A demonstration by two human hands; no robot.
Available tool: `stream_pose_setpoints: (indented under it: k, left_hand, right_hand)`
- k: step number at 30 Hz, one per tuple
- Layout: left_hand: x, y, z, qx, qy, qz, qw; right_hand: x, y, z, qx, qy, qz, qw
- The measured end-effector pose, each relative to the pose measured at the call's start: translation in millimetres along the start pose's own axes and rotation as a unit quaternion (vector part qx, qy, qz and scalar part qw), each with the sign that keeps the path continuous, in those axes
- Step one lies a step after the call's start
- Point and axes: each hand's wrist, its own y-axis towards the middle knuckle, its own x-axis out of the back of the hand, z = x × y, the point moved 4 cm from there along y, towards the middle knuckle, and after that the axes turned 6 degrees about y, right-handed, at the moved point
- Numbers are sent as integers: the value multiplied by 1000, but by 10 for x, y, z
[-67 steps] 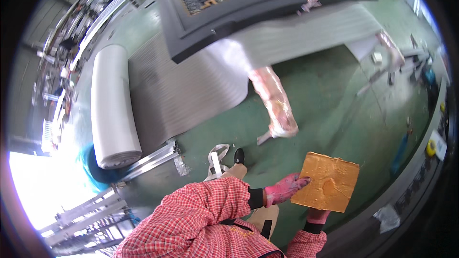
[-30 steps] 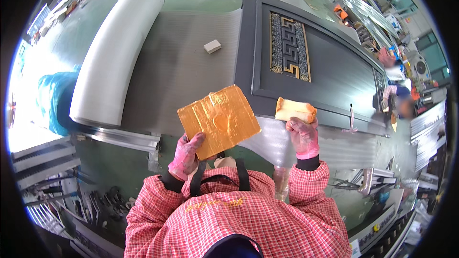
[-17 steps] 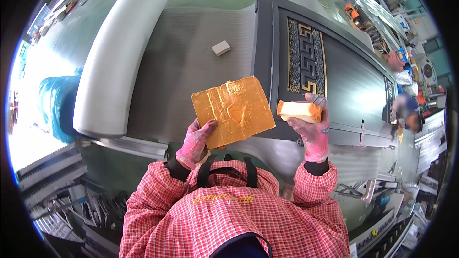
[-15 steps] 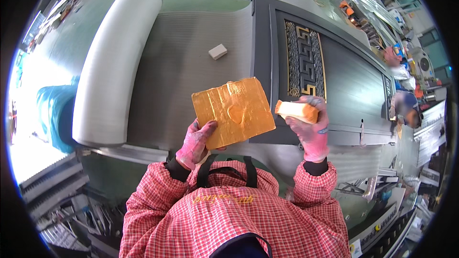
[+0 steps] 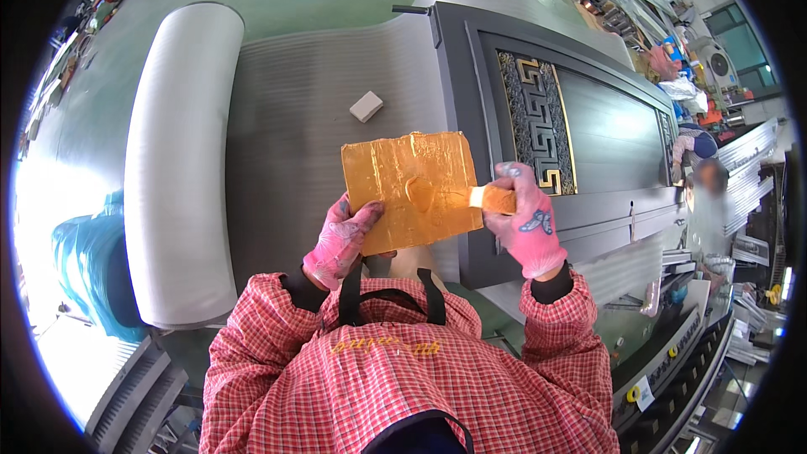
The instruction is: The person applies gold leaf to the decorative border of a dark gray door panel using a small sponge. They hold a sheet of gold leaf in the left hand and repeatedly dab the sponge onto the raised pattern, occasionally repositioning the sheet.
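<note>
My left hand (image 5: 340, 242), in a stained pink glove, grips the lower left edge of a flat square board (image 5: 382, 193) coated in wet-looking gold paint. A thicker gold smear marks its middle. Closed around a small white sponge block (image 5: 498, 200) with gold-orange paint on it, my gloved right hand (image 5: 531, 231) is at the board's right edge. The sponge's end overlaps that edge; whether it presses on the surface I cannot tell. Just right of this hand lies a dark grey door panel (image 5: 605, 126) with a raised key-pattern strip (image 5: 538, 122), partly gold.
A white block (image 5: 366, 107) rests on the grey foam sheet (image 5: 294, 118) beyond the board. At the left stands a big white foam roll (image 5: 181, 168), with a blue plastic-wrapped roll (image 5: 88, 261) beside it. Another person (image 5: 698, 147) bends at the panel's far right end.
My right hand has moved left, bringing the sponge from beside the board onto its right edge. The sponge has turned in my grip. The view has shifted slightly.
</note>
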Motion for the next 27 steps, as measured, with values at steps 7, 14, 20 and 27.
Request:
stream_pose_setpoints:
  k: [7,14,20,27]
  left_hand:
    - [30,431,-113,17,-17,8,1000]
    - [-169,1067,-325,17,9,-5,1000]
    - [-392,1585,-499,26,20,3,999]
    - [-568,2132,-639,52,12,37,998]
  right_hand:
    - [68,385,-15,-155,207,-8,966]
    - [86,939,-457,-48,303,-70,949]
    - [195,1444,-598,-62,175,-14,983]
    - [290,1855,-880,-63,62,-29,996]
